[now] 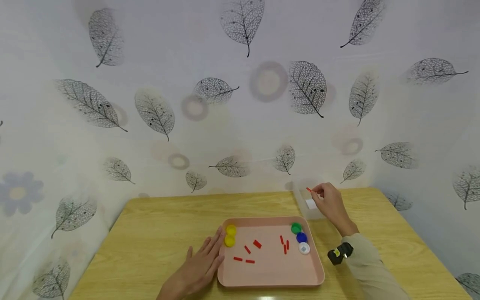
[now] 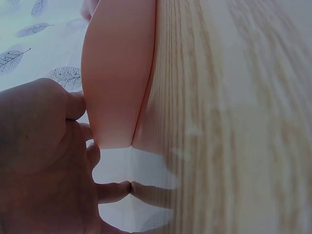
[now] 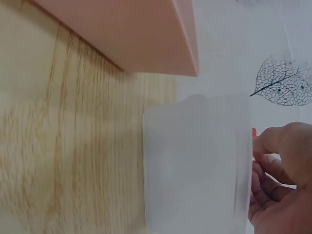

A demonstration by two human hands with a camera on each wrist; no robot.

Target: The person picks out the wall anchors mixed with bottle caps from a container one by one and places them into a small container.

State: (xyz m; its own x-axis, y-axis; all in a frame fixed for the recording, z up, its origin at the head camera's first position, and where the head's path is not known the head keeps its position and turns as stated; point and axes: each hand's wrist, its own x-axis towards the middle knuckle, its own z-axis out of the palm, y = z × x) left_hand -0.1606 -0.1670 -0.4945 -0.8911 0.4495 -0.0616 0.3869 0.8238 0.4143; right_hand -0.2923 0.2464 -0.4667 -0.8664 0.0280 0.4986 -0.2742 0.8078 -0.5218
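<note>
My right hand (image 1: 330, 204) pinches a small red stick (image 1: 309, 189) between thumb and fingertips, over the translucent plastic box (image 1: 301, 200) behind the tray. In the right wrist view the red stick (image 3: 254, 132) peeks out at the fingertips above the box's rim. My left hand (image 1: 200, 264) rests with fingers extended along the left side of the pink tray (image 1: 270, 281), its fingertips at the rim. Inside the tray lie several red sticks (image 1: 250, 261), some loosely spread left of centre and 3 close together at the right (image 1: 285, 248).
Two yellow caps (image 1: 230, 241) sit at the tray's upper left. Down its right side are a green cap (image 1: 296, 228), a blue cap (image 1: 301, 237) and a white cap (image 1: 304, 248). A white piece (image 1: 311, 203) shows in the box. A leaf-patterned curtain (image 1: 240, 125) hangs behind the wooden table (image 1: 157, 225).
</note>
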